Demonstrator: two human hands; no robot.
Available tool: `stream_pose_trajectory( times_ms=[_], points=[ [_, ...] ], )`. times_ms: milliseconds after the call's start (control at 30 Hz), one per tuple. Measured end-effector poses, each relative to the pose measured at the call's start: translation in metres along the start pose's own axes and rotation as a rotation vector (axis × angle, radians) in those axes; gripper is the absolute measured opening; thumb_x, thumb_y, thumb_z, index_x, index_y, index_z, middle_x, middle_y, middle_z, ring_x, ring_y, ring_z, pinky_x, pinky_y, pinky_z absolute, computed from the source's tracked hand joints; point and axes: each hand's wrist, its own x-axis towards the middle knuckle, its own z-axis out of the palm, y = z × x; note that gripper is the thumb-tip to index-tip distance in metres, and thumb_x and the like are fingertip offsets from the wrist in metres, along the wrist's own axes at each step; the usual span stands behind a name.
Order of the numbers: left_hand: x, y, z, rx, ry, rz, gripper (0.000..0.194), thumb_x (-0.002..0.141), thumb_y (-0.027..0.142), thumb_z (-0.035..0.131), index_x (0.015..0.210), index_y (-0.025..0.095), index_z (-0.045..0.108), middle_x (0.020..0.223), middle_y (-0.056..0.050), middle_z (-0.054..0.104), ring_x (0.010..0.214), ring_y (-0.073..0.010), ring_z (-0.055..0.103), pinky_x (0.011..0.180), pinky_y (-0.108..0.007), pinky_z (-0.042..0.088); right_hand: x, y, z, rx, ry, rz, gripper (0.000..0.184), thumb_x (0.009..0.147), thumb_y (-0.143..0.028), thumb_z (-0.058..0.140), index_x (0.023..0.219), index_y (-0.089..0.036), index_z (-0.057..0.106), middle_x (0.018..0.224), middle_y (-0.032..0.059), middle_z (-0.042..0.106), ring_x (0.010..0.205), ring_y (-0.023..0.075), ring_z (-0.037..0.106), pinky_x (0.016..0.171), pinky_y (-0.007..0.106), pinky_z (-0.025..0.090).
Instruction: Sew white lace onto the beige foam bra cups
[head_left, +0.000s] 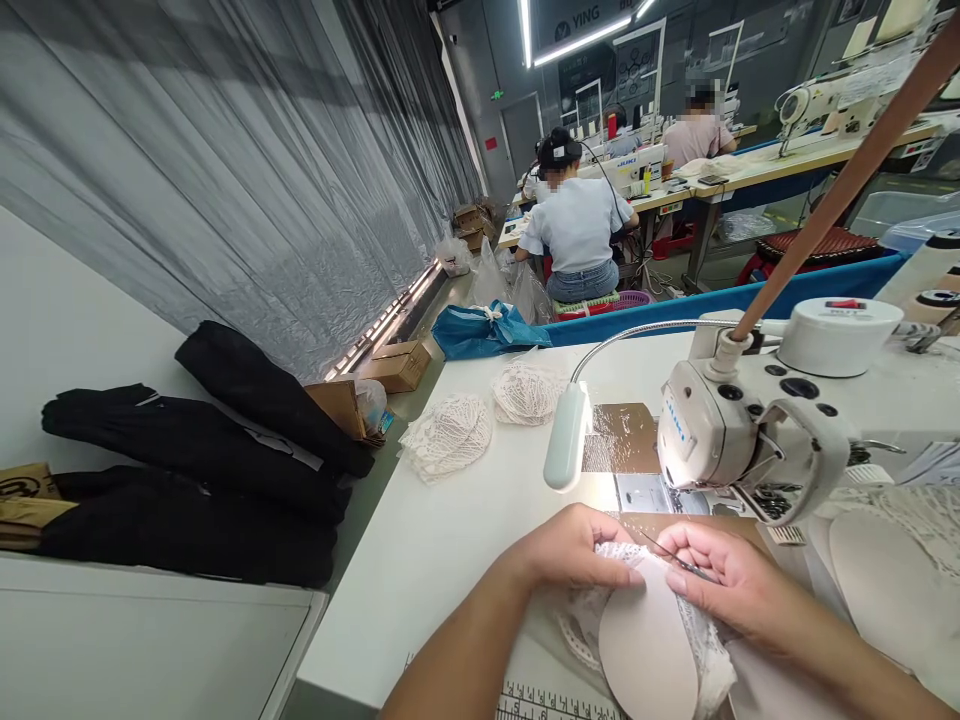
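Note:
My left hand (574,548) pinches the top edge of a pale oval fabric piece (645,650) trimmed with white lace (712,665), at the near edge of the white sewing table (435,560). My right hand (720,580) grips the same piece from the right and holds a thin dark pointed tool (675,558) against the lace. Both hands are closed. A white sewing machine (750,430) stands just behind them, with its small gooseneck lamp (566,440) to the left.
Two stacks of white lace pieces (450,435) (526,392) lie farther back on the table. More pale oval pieces (892,590) sit at the right. Black folded bags (210,460) lie on a shelf at the left. Other people sit at sewing tables (577,230) behind.

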Motion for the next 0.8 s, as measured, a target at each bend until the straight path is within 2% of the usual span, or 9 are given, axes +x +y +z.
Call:
stream_pose_trajectory(
  times_ms=[133,233,333,533,667,800],
  points=[
    [0.0,0.002,0.003,-0.048,0.046,0.056,0.036,0.069,0.045,0.079,0.086,0.013,0.073,0.067,0.002,0.054,0.062,-0.0091,0.044,0.057,-0.021,0.034,0.001,0.006,0.0,0.165,-0.061,0.022,0.039,0.084,-0.058,0.058,0.101,-0.023,0.058,0.08,0.0016,0.062,0.077,0.0217,0.062,0.068,0.034,0.05],
    [0.0,0.004,0.006,-0.112,0.05,0.111,0.033,0.069,0.042,0.079,0.086,0.014,0.074,0.073,0.001,0.058,0.067,-0.0105,0.046,0.063,-0.022,0.036,-0.001,0.006,-0.003,0.241,-0.051,0.043,0.041,0.088,-0.06,0.053,0.106,-0.023,0.056,0.073,-0.0022,0.056,0.069,0.0171,0.055,0.063,0.03,0.044],
    [0.0,0.005,0.008,-0.163,0.06,0.091,0.032,0.068,0.04,0.081,0.083,0.013,0.075,0.068,0.002,0.055,0.064,-0.0096,0.043,0.061,-0.023,0.034,-0.002,0.004,-0.006,0.171,-0.048,0.022,0.04,0.087,-0.06,0.055,0.101,-0.022,0.059,0.074,-0.0015,0.056,0.068,0.0164,0.053,0.062,0.029,0.042],
    [0.003,0.003,0.011,-0.182,0.047,0.059,0.033,0.066,0.041,0.083,0.071,0.011,0.069,0.06,0.005,0.044,0.06,-0.0076,0.034,0.055,-0.024,0.023,-0.001,-0.002,-0.001,0.035,-0.023,-0.013,0.039,0.083,-0.058,0.058,0.094,-0.021,0.065,0.076,0.0023,0.062,0.068,0.0188,0.058,0.06,0.03,0.045],
    [0.004,0.003,0.012,-0.189,0.034,0.054,0.038,0.064,0.044,0.083,0.064,0.011,0.065,0.057,0.006,0.039,0.058,-0.0074,0.03,0.054,-0.025,0.019,0.0,-0.005,0.0,-0.05,0.022,-0.011,0.036,0.086,-0.056,0.057,0.09,-0.022,0.066,0.085,0.0043,0.064,0.078,0.0209,0.06,0.069,0.033,0.048],
    [0.005,0.003,0.011,-0.206,0.056,0.032,0.04,0.061,0.046,0.084,0.066,0.011,0.066,0.058,0.005,0.043,0.058,-0.0079,0.033,0.054,-0.025,0.02,0.0,-0.002,-0.004,0.004,-0.003,0.016,0.036,0.087,-0.056,0.056,0.089,-0.021,0.065,0.087,0.0044,0.063,0.08,0.0204,0.061,0.07,0.033,0.047]
  ],
)
